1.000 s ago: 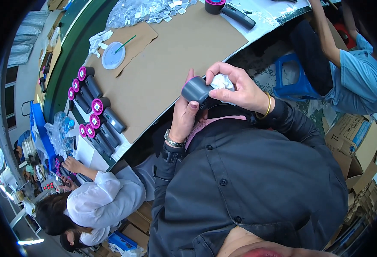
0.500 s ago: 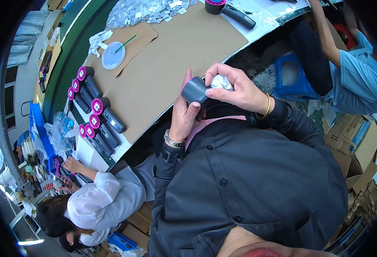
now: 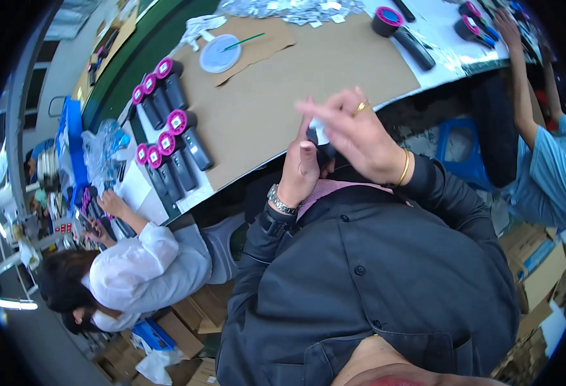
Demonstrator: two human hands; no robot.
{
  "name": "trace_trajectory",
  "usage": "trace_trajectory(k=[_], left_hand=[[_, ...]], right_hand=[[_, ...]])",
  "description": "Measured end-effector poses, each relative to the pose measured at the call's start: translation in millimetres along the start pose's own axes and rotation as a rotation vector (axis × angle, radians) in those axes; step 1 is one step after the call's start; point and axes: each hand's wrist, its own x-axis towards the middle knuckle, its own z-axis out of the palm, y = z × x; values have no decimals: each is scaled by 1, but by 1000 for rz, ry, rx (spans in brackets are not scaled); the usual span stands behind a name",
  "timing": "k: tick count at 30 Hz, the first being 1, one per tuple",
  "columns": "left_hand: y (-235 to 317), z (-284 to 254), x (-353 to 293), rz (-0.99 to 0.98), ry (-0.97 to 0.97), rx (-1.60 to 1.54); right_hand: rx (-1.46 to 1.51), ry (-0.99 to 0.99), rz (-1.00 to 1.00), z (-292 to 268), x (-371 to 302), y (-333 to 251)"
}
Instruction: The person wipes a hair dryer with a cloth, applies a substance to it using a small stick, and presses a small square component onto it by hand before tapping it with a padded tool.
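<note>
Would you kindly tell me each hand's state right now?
Left hand: holding a dark grey part, mostly hidden.
Right hand: blurred, beside white cloth; grip cannot be told.

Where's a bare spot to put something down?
The brown cardboard sheet's middle is bare, between pink and grey tools on the left, the round dish behind, and the lone tool on the right. It's crowded among the left tools and by the silvery pieces behind.
</note>
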Motion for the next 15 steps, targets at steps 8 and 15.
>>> trace_trajectory(k=[8,15], left_hand=[[8,-45,-34,172,277,-148],[7,-90,-68,157,599,-146]], right_hand=[[993,109,889,48,23,16],[402,-128,330,87,64,34]])
